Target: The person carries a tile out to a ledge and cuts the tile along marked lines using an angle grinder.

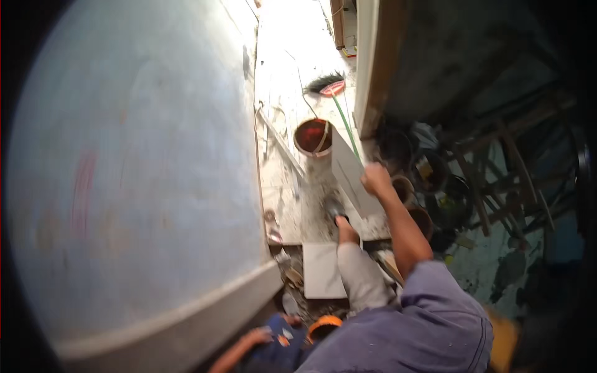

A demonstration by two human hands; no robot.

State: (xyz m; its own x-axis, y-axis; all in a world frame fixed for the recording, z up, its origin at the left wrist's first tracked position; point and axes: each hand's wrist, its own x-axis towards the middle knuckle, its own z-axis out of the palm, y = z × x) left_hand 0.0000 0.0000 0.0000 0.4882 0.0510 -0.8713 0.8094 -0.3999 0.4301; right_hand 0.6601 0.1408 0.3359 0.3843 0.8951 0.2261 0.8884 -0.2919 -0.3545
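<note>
My right hand (pixel 376 178) is closed on the green broom handle (pixel 345 121), beside a pale flat panel (pixel 353 180). The broom's dark bristles and pink head (pixel 329 87) rest on the tiled floor above a bucket (pixel 313 138) with red inside. Low at the left, what looks like my left hand (pixel 260 336) is against dark blue printed fabric (pixel 280 345); its grip is too blurred to tell. An orange container (pixel 323 323) is partly hidden by my shirt. My leg (pixel 351 261) reaches forward to the floor.
A pale wall (pixel 137 174) borders the left. A loose square tile (pixel 320 270) lies among rubble at the floor's edge. A long pale strip (pixel 280 140) lies left of the bucket. At right, beyond a door frame (pixel 370 68), dark buckets (pixel 429 171) and wooden pieces (pixel 510 161) crowd the space.
</note>
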